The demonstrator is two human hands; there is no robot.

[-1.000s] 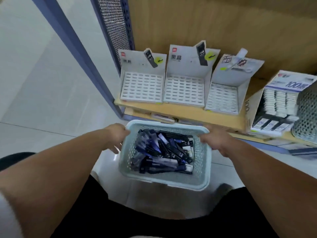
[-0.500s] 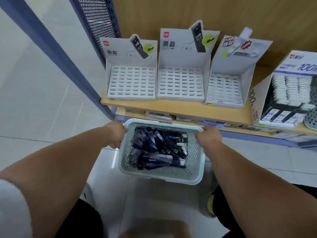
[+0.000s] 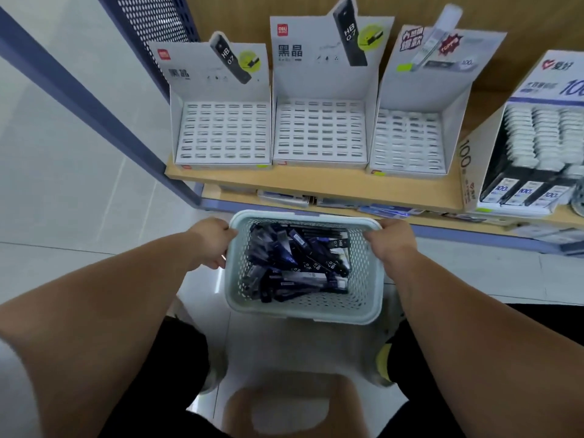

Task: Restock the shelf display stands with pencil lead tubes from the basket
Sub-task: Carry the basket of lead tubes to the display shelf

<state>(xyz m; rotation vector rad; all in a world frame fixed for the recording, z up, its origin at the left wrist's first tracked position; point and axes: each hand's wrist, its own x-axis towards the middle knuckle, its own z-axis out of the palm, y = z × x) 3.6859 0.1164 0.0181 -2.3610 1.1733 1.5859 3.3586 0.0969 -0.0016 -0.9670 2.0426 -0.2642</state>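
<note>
Okay, gripping basket [image 3: 303, 314] rim with left hand [image 3: 210, 243] and right hand [image 3: 390, 245], low in front of shelf [image 3: 316, 181]. Loose pile of tubes [image 3: 294, 263] inside, probably light, stiff, slick; better pinching mid-body, one by one.

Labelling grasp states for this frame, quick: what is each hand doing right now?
Left hand: closed, gripping the left rim of the basket.
Right hand: closed, gripping the basket's right rim.
</note>
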